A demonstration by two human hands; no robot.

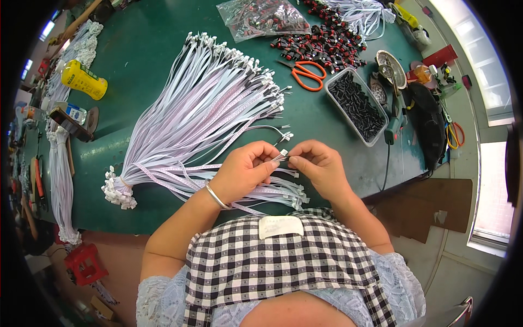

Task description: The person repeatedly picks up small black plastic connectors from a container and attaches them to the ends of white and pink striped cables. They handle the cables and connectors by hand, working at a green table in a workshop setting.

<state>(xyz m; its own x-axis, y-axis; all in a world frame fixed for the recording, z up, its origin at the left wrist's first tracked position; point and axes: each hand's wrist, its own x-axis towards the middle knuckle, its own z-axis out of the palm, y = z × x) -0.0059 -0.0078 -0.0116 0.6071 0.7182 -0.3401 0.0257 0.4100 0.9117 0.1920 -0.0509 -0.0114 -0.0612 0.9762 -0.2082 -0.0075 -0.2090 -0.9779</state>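
Observation:
My left hand [248,170], with a silver bangle on its wrist, pinches a flat white cable near its end. The cable's small white connector [283,155] pokes out beyond the fingertips. Close against it, my right hand [322,168] has thumb and forefinger pressed together at the thin wire ends; what exactly lies between them is too small to make out. A large fan of flat white and pinkish cables [190,114] spreads on the green table [111,155], tied near its lower left end. Some loose cable ends [289,193] lie below my hands.
Orange-handled scissors [309,75] lie beyond my hands. A clear tub [370,143] of small black tubes stands to the right, next to a green soldering iron [393,128]. Behind are a pile of red-black connectors [332,46] and a plastic bag [261,19]. A yellow bottle [84,80] stands left.

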